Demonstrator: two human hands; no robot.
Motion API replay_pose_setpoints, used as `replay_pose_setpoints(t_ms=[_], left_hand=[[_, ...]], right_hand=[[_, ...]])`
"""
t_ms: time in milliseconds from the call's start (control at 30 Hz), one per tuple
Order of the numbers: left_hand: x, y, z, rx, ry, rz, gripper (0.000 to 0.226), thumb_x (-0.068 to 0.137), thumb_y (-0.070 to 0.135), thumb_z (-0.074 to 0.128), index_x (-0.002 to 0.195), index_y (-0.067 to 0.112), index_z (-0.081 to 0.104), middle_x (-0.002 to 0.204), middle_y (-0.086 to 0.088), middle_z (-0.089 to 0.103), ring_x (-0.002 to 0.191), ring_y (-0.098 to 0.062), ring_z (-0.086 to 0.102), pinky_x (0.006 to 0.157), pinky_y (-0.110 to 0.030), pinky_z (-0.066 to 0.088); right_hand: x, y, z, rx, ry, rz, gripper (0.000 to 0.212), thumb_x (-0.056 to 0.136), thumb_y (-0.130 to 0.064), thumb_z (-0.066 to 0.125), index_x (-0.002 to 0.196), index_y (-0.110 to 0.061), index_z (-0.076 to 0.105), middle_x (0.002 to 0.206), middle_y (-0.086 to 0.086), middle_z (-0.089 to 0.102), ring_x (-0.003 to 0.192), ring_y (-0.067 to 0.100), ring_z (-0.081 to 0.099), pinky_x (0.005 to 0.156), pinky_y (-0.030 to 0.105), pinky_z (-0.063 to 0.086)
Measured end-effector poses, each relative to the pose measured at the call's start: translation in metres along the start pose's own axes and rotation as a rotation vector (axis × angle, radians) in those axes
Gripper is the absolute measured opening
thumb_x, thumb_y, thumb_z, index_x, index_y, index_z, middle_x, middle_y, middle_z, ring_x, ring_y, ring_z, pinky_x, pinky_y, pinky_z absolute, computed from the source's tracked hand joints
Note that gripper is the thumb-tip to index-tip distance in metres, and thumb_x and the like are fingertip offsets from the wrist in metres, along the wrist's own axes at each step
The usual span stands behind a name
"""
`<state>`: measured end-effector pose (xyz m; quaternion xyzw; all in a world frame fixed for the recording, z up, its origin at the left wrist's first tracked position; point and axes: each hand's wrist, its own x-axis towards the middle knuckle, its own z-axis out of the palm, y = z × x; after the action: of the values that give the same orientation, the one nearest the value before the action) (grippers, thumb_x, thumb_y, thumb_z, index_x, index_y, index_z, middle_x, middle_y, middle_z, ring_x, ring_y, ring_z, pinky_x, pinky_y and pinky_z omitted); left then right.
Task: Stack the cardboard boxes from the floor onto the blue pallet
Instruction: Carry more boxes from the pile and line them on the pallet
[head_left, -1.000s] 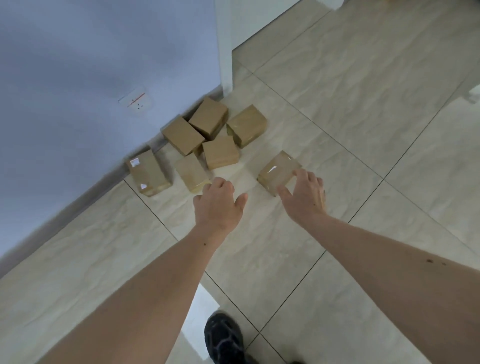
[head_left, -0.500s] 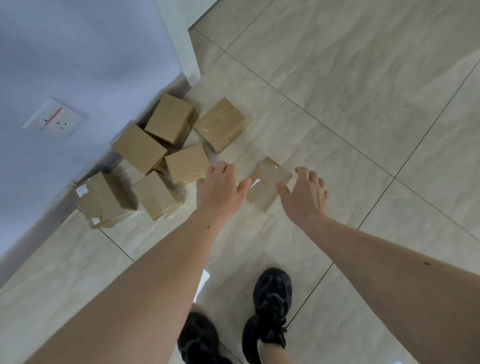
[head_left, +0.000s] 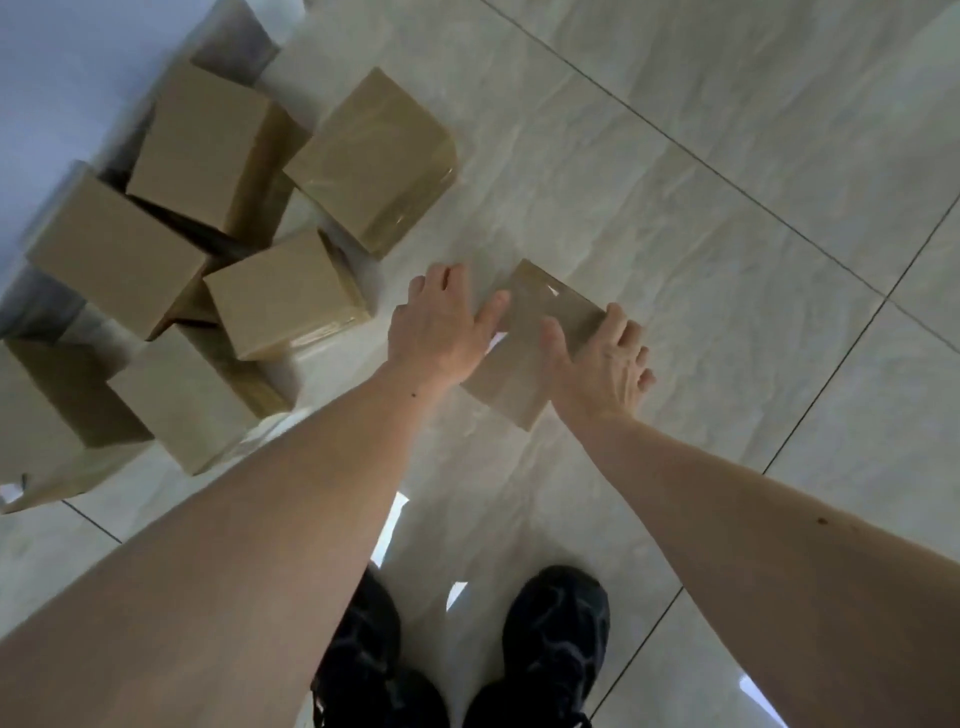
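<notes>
Where boxes (head_left: 280, 291) crowd the wall (head_left: 47, 62), glossy tiled floor (head_left: 727, 208).

Seven cardboard boxes are lying on the tiled floor (head_left: 727, 156): six clustered (head_left: 283, 293) in the upper left of the frame, one taped box (head_left: 524, 358) sitting apart at centre. Two hands are showing, and two black shoes (head_left: 553, 639) at the bottom.

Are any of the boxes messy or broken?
None looks broken. The boxes by the wall lie jumbled at odd angles, some leaning on others. One box sits apart, between the left hand and right hand.
</notes>
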<state>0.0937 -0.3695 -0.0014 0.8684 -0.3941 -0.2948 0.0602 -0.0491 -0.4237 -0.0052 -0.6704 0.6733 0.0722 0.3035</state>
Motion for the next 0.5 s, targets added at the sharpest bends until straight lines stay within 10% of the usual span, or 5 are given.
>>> replay_pose_setpoints(t_ms=[500], left_hand=[[0.037,0.002,0.034,-0.253,-0.265,-0.130,0.062,0.099,0.066,0.017,0.141,0.032,0.049,0.149,-0.006,0.027,0.138,-0.031,0.023,0.111,-0.050,0.025]], right_hand=[[0.027,0.014,0.033,0.383,-0.198,0.195,0.088,0.087,-0.082,0.031,0.153,-0.024,0.040,0.165,-0.008,0.006,0.150,0.023,0.007,0.124,0.046,0.004]])
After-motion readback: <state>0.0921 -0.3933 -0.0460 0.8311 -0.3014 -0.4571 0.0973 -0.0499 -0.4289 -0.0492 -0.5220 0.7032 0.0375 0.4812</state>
